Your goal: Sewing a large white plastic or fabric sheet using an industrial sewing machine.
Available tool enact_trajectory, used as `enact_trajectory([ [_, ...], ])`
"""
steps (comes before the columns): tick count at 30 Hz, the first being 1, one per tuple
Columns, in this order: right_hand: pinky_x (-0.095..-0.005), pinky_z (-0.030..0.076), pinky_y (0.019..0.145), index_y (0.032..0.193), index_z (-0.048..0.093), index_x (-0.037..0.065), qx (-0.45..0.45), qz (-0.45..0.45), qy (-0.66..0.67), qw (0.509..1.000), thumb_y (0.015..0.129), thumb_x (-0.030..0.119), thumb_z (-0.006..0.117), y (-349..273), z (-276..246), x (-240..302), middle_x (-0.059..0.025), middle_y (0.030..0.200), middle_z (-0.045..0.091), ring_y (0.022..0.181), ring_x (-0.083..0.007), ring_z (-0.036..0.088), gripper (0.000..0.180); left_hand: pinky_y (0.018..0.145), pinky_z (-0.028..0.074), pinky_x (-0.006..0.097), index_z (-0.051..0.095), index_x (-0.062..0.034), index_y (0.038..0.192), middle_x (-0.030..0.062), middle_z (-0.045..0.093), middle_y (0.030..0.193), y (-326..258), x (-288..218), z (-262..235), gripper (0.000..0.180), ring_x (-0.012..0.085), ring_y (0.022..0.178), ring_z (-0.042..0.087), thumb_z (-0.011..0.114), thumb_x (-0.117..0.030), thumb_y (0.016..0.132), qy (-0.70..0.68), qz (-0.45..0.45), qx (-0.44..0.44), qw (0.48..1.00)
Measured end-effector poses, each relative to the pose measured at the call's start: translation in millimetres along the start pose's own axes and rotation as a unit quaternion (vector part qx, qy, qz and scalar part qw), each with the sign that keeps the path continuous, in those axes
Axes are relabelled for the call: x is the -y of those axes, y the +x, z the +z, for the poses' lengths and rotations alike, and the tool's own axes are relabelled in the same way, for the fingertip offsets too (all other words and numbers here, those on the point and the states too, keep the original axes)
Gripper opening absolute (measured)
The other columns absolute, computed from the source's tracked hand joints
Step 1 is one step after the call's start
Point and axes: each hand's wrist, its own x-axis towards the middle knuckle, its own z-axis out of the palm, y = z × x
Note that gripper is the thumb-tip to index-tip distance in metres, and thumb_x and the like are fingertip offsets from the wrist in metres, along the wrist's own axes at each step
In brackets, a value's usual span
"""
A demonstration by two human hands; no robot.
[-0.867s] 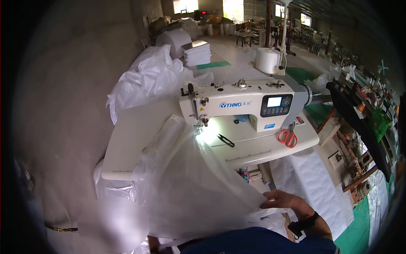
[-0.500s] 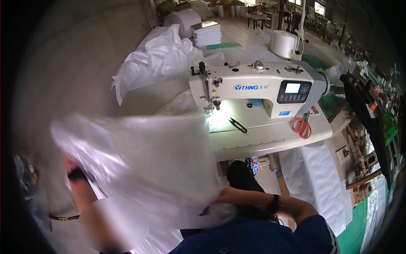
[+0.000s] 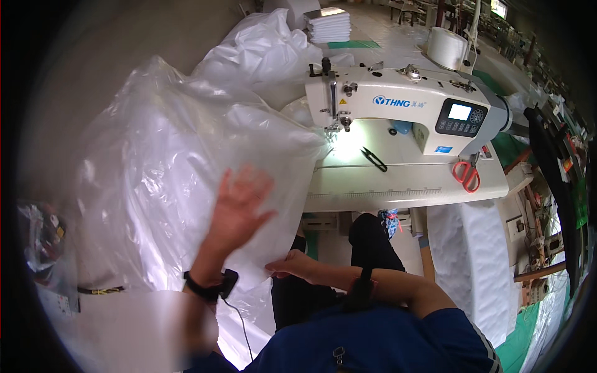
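A large translucent white plastic sheet (image 3: 155, 161) drapes over the table's left part and hangs down toward my lap. Above it, or lying on it, my left hand (image 3: 244, 202) has its fingers spread and slightly blurred. My right hand (image 3: 293, 266) pinches the sheet's edge near my knees. Just right of the sheet stands a white sewing machine (image 3: 385, 99), its lamp lit and the sheet's far corner close to its needle area. Black thread snips (image 3: 374, 159) lie on the machine bed (image 3: 398, 180).
Red-handled scissors (image 3: 466, 176) rest at the bed's right end. Behind are a white thread cone (image 3: 446, 48), a folded white stack (image 3: 328, 26) and crumpled plastic sheeting (image 3: 261, 53). Below right hangs a white sheet (image 3: 469, 267). A cable (image 3: 242, 326) trails from my left wrist.
The plastic sheet has come down and spread out on the left. My left hand has moved right, off its far left part, and opened. My right hand has shifted slightly left and up, still pinching.
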Motion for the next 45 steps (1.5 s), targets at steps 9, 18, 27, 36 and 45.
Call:
enact_trajectory([
  [9, -0.0317, 0.049, 0.079, 0.119, 0.053, 0.004, 0.025, 0.057, -0.048, 0.997, 0.079, 0.033, 0.068, -31.5, 11.9, -11.6, -0.0078, 0.109, 0.06, 0.092, -0.0173, 0.059, 0.052, 0.1, 0.032, 0.047, 0.048, -0.0047, 0.125, 0.0204, 0.046, 0.128, -202.8, 122.7, 0.0, 0.052, 0.0319, 0.122, 0.041, 0.059, -0.032, 0.083, 0.124, -0.516, 0.15, 0.835],
  [18, -0.0356, 0.051, 0.076, 0.107, 0.054, 0.005, -0.153, -0.09, 0.175, 0.968, 0.094, 0.024, 0.044, -24.2, -9.4, -19.1, -0.0064, 0.099, 0.059, 0.084, -0.0177, 0.061, 0.025, 0.082, 0.045, 0.038, 0.062, -0.0041, 0.095, 0.0105, 0.063, 0.098, -115.6, -86.6, 36.1, 0.024, 0.0276, 0.092, 0.059, 0.068, -0.015, 0.075, -0.047, -0.156, -0.032, 0.986],
  [27, -0.0359, 0.054, 0.068, 0.108, 0.053, 0.004, -0.162, -0.081, 0.107, 0.978, 0.093, 0.021, 0.044, -43.1, -7.0, -23.0, -0.0073, 0.094, 0.06, 0.08, -0.019, 0.062, 0.025, 0.076, 0.042, 0.042, 0.052, -0.0034, 0.091, 0.0099, 0.052, 0.093, -113.8, -86.1, 96.5, 0.019, 0.0288, 0.086, 0.052, 0.058, -0.015, 0.076, 0.113, -0.252, 0.092, 0.957],
  [36, -0.0347, 0.053, 0.062, 0.101, 0.056, 0.003, -0.122, -0.073, 0.152, 0.978, 0.092, 0.025, 0.048, -65.3, -11.2, -22.6, -0.0071, 0.085, 0.062, 0.073, -0.0187, 0.062, 0.025, 0.056, 0.045, 0.044, 0.051, -0.0049, 0.081, 0.0153, 0.056, 0.072, -124.7, -137.1, 68.1, 0.01, 0.036, 0.067, 0.057, 0.052, -0.015, 0.085, -0.149, -0.218, 0.074, 0.962],
  [45, -0.0261, 0.045, 0.064, 0.095, 0.061, -0.001, -0.176, -0.134, -0.026, 0.975, 0.09, 0.024, 0.05, -59.0, -6.3, -40.4, -0.0014, 0.081, 0.061, 0.069, -0.011, 0.055, 0.028, 0.061, 0.046, 0.043, 0.053, -0.0051, 0.086, 0.0128, 0.058, 0.078, -154.9, -180.1, 69.7, 0.017, 0.0334, 0.072, 0.059, 0.06, -0.02, 0.081, -0.109, -0.196, 0.037, 0.974],
])
